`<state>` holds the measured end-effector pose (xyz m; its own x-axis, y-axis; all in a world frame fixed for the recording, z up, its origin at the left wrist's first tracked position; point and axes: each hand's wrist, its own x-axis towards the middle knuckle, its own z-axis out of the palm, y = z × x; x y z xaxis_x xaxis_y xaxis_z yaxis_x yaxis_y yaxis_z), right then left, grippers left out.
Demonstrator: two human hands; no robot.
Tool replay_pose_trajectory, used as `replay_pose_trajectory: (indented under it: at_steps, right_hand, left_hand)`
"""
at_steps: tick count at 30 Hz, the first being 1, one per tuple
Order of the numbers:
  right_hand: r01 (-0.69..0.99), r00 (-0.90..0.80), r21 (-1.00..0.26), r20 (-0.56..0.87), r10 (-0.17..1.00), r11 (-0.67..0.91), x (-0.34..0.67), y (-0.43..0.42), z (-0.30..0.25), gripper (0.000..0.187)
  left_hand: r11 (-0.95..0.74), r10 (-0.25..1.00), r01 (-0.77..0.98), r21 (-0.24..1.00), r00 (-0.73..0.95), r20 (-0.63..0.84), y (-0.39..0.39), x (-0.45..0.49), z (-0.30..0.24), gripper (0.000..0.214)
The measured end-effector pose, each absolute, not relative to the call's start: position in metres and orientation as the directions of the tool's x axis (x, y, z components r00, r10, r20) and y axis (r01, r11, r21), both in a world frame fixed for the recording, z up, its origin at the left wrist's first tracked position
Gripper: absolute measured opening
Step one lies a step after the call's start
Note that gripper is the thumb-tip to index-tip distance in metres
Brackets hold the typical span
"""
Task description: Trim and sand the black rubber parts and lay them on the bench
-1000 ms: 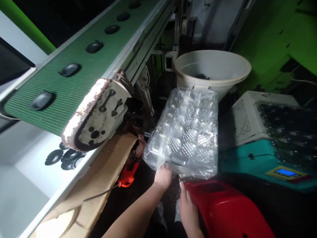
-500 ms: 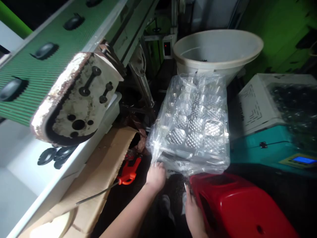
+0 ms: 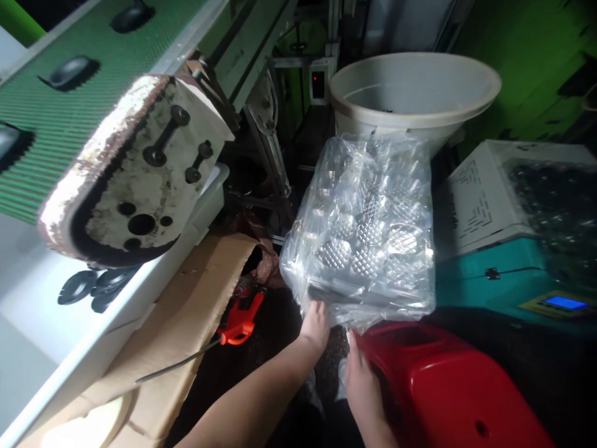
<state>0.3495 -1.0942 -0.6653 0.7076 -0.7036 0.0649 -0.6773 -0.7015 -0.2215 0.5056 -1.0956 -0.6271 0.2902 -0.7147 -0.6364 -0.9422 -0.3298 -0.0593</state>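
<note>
Stacked clear plastic trays (image 3: 366,246) with molded, cross-hatched pockets sit inside a clear plastic bag (image 3: 303,249), in the middle of the view. My left hand (image 3: 316,325) is closed at the bag's front left edge, gripping a fold of the film. Close to the front edge, just right of it, is my right hand (image 3: 362,376). Its fingers look pressed together, with a small pale bit at the tips that I cannot make out. A red plastic stool (image 3: 457,379) stands right beside that hand.
A green conveyor belt (image 3: 60,118) carries black parts at left, above a white bin (image 3: 116,323) holding several. Cardboard (image 3: 186,298) and an orange-handled tool (image 3: 240,323) lie below. Behind the bag stands a large white tub (image 3: 410,118); a teal machine (image 3: 504,274) is at right.
My left hand has moved right and slightly up along the bag's front edge, and the stretched film at the left corner has slackened. My right hand has risen slightly. The belt parts shifted with the view.
</note>
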Motion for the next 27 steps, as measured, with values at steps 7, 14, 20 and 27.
replay_pose_trajectory:
  at_steps: [7, 14, 20, 27]
  right_hand:
    - [-0.705, 0.683, -0.202, 0.064, -0.727, -0.680, 0.332, -1.078, -0.664, 0.054]
    - [-0.684, 0.729, -0.194, -0.129, -0.673, -0.704, 0.347, -1.076, -0.662, 0.053]
    - [-0.694, 0.704, -0.157, -0.350, -0.618, -0.702, 0.381, -1.096, -0.699, 0.066]
    - [-0.740, 0.658, -0.171, -0.383, -0.648, -0.650, 0.298, -1.106, -0.702, 0.057]
  left_hand:
    - [-0.442, -0.684, -0.897, -0.019, 0.351, -0.639, -1.086, 0.517, -0.636, 0.036]
    - [-0.483, -0.720, -0.875, 0.021, 0.384, -0.578, -1.076, 0.517, -0.639, 0.033]
    - [-0.462, -0.728, -0.885, 0.052, 0.345, -0.593, -1.080, 0.516, -0.645, 0.024]
    - [-0.488, -0.692, -0.872, 0.039, 0.359, -0.627, -1.071, 0.536, -0.636, 0.024]
